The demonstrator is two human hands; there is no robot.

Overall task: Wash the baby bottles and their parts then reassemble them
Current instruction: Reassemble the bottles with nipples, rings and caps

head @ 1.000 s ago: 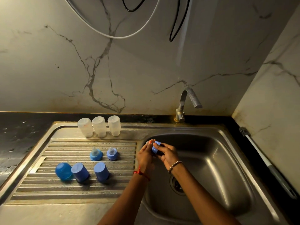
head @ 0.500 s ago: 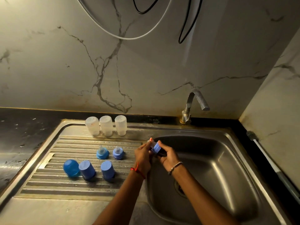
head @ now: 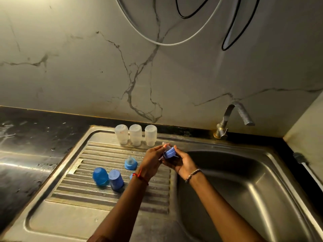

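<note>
**Collar held at the basin's edge**

We held a blue collar (head: pixel 169 152) with a clear teat (head: pixel 167 147) poking from it, in both hands, just above the ridge where the drainboard (head: pixel 104 194) meets the basin (head: pixel 244 180). Our left hand (head: pixel 152 160) came in from the drainboard side, its fingers (head: pixel 157 149) curled round the teat end. Our right hand (head: pixel 182 163) cupped the collar from beneath, fingers wrapped on its rim. A red thread (head: pixel 139 177) circled the left wrist and a bracelet (head: pixel 192 174) the right.

Just left of our hands a second collar (head: pixel 130 163) with its teat stood upright on the ribs. Nearer to us two blue caps (head: pixel 100 176) sat side by side, touching. A sliver of another blue piece showed behind the left wrist; we could not tell what it was. At the back of the drainboard three clear bottles (head: pixel 135 135) stood in a tight row, mouths down.

Beyond the basin the tap (head: pixel 232 117) rose from the back corner. The dark counter (head: pixel 26 145) lay wet to the left. A brush (head: pixel 301 158) leaned at the far right, and cables (head: pixel 227 41) looped across the marble wall (head: pixel 87 67).
</note>
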